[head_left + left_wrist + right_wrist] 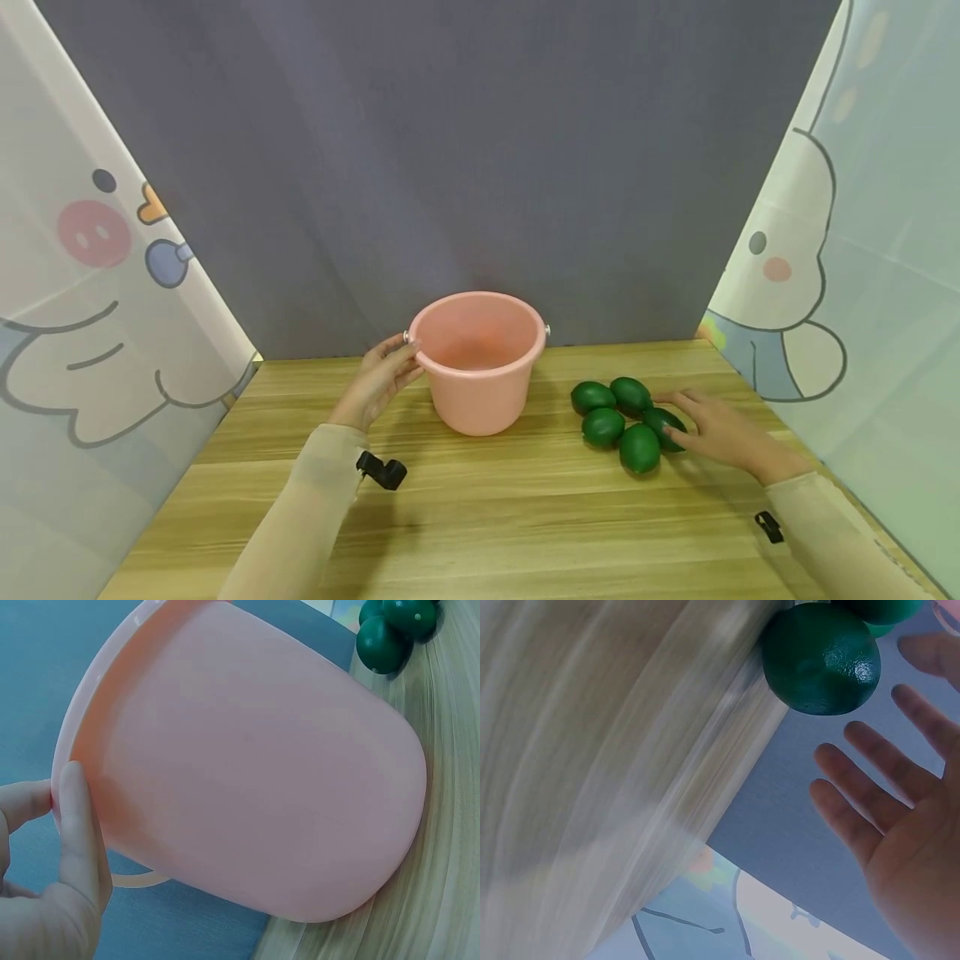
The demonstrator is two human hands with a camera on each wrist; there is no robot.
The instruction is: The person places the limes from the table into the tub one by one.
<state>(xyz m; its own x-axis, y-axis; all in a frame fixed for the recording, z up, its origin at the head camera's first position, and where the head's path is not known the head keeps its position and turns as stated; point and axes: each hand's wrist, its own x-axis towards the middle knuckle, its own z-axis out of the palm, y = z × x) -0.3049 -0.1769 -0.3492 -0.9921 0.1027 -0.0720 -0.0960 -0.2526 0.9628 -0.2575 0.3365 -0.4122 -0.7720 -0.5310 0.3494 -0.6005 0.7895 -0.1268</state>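
Note:
A pink plastic bucket [480, 404] stands upright at the back middle of the table. My left hand [382, 379] holds its rim on the left side, thumb and fingers about the edge in the left wrist view. Several green limes [603, 427] lie in a cluster to the right of the bucket. Over the cluster's right side is my right hand [716, 429], fingers spread and nearly straight, beside the rightmost lime [665, 429]. In the right wrist view, a gap shows between its fingertips and the nearest lime [821, 660]. The bucket's bottom inside is only partly visible.
The wooden table [480, 517] ends at a dark grey backdrop [480, 150] just behind the bucket. Printed cartoon curtains flank it on the left [97, 333] and right [885, 250]. A bucket handle [142, 880] shows in the left wrist view.

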